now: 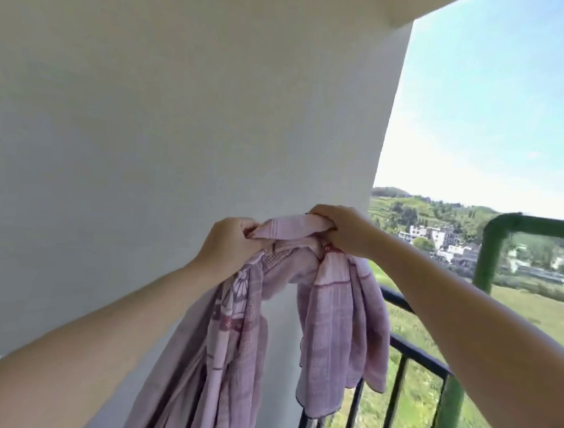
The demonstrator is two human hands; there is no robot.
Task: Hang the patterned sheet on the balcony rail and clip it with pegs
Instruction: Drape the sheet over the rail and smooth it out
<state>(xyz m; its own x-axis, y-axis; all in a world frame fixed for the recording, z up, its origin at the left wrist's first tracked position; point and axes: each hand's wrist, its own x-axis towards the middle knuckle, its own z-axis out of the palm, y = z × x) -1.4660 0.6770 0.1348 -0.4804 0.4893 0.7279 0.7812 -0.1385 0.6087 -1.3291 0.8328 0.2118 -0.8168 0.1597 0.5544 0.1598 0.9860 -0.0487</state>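
Hands, left hand [229, 241] and right hand [343, 230], pinch the bunched sheet [329, 319] in curled fingers [323, 213] above the rail [421, 358], likely hunting its edge.

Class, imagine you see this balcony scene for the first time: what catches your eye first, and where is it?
At centre, the left hand and right hand grip the bunched pink patterned sheet, held up before the white wall. Its folds hang down past the dark balcony rail at lower right. A green pipe frame stands at right, against sunlit hills.
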